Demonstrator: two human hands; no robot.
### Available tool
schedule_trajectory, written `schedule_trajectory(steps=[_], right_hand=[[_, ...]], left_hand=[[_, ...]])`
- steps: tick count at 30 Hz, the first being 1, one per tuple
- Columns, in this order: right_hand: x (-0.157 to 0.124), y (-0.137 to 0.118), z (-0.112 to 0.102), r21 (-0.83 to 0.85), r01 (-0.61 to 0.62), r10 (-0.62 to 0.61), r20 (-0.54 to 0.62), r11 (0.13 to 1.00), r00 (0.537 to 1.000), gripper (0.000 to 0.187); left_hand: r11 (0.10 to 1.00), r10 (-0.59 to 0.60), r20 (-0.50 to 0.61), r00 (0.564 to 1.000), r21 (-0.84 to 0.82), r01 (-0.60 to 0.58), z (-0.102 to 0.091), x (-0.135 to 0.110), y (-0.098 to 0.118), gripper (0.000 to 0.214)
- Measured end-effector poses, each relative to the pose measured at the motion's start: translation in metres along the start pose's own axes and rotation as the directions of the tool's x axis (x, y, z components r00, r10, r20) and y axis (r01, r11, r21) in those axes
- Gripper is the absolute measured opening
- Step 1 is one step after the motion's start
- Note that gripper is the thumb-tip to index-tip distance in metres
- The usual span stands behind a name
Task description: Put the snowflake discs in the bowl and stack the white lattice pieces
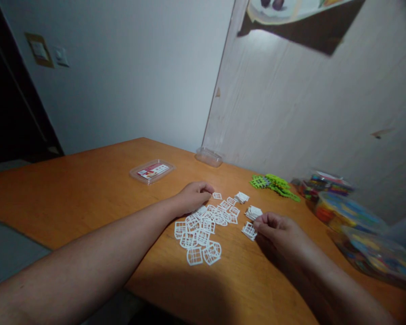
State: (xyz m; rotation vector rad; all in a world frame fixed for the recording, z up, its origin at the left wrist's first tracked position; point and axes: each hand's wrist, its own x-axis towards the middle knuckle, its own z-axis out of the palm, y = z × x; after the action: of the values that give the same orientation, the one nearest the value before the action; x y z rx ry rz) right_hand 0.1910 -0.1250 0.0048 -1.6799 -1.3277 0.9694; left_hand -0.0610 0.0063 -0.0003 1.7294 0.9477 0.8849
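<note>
White lattice pieces, shaped like small window frames, lie in a loose, overlapping spread on the wooden table. My left hand reaches to the far side of the spread, its thumb and fingers pinched at the edge of one window piece. To the right, my right hand pinches another window piece by its right edge, low over the tabletop. Just beyond it sits a neat stack of the same pieces, with a second small stack farther back.
A clear plastic lid with a label lies on the table. Against the wall stands a clear container. Green interlocking toy pieces rest at the back right, near several tubs of colourful parts along the right side.
</note>
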Motion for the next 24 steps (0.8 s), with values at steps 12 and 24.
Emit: schedule_trajectory(steps=[12,24], right_hand=[[-0.016,-0.017,0.009,-0.297,0.206,-0.199,0.054,0.932,0.979,0.02],[-0.051,-0.048,0.063,-0.47,0.586,-0.391,0.452,0.66,0.802,0.022]], left_hand=[[0.999,-0.026,0.001,1.0,-0.027,0.026,0.001,-0.002,0.001,0.022],[1.0,0.001,0.002,1.0,-0.023,0.0,0.001,-0.003,0.003,0.022]])
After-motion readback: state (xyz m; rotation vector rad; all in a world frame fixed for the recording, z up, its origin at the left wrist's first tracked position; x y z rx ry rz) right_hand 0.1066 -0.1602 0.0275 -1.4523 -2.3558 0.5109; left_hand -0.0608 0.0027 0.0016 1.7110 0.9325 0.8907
